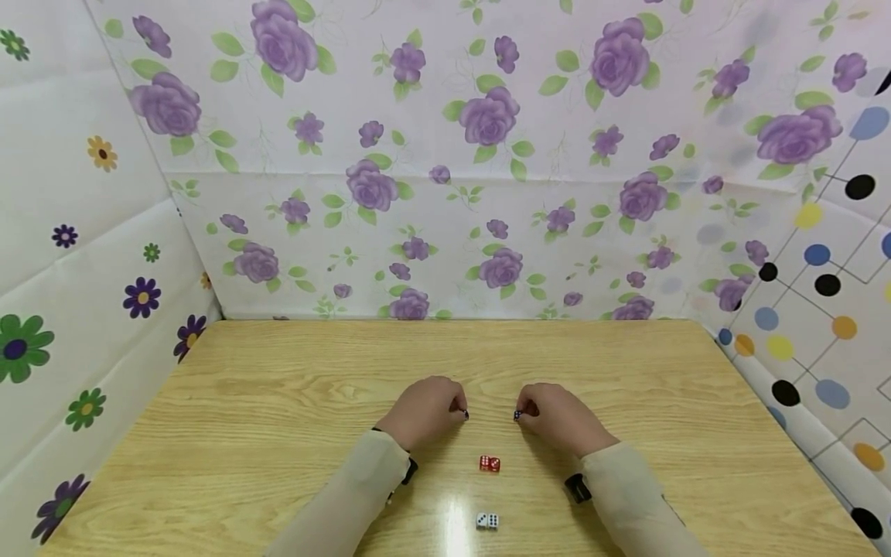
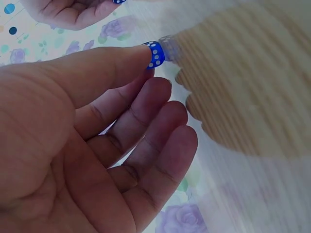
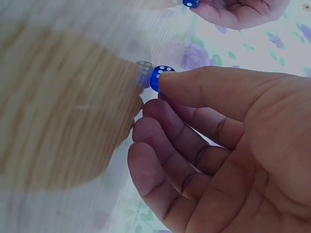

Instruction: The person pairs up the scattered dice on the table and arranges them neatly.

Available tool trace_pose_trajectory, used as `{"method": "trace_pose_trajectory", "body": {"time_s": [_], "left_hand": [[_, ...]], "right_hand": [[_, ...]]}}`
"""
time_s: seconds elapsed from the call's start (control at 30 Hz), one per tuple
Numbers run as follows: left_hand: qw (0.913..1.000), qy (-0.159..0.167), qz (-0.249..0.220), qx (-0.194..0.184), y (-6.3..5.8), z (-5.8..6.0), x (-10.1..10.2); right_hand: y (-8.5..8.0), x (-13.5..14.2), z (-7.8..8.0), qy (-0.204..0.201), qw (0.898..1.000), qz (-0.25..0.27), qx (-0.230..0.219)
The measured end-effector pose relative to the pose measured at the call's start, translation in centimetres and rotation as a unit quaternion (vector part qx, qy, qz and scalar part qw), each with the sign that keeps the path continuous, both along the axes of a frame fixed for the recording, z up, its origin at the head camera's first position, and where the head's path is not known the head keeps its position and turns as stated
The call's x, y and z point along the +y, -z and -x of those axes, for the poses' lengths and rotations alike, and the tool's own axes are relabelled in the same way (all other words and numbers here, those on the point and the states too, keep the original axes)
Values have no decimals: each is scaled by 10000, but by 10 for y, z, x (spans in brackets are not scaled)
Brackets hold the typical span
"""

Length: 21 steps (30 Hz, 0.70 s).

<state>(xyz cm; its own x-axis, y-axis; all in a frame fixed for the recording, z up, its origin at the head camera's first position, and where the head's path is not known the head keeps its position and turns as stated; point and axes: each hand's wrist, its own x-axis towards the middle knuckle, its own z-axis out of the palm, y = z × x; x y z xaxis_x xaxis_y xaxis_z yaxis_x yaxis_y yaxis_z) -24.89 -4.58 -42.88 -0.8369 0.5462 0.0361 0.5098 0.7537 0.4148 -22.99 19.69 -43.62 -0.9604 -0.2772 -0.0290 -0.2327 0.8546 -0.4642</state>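
Observation:
My left hand (image 1: 429,410) pinches a blue die with white dots (image 2: 155,55) between thumb and fingertips, close over the table. Across a short gap, my right hand (image 1: 558,416) pinches a second blue die (image 3: 162,77) in the same way. Thumb and fingertips hide part of each die. Nearer the front, between the forearms, two red dice (image 1: 489,463) lie side by side. Two white dice with black dots (image 1: 487,521) lie in a pair in front of the red ones.
The wooden table (image 1: 292,371) has a glossy surface that mirrors the hands. Behind it hangs a cloth with purple flowers (image 1: 501,267). A flower-patterned sheet (image 1: 104,309) covers the left side and a dotted one (image 1: 821,333) the right. Both wrists wear dark bands.

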Motion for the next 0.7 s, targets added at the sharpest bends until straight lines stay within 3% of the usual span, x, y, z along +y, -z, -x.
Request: {"method": "trace_pose_trajectory", "body": {"time_s": [0.2,0.4,0.7], "left_hand": [[9998,103,91,145,3,0,7],[9998,184,38,54,2,-1,9],[9999,-32,-127,-97,2,1,3]], "right_hand": [[2,-7,-2,-122,9999,89,48],[3,-11,-4,-288,9994,132,144],[1,-11,-4,-151,9998,101,65]]}}
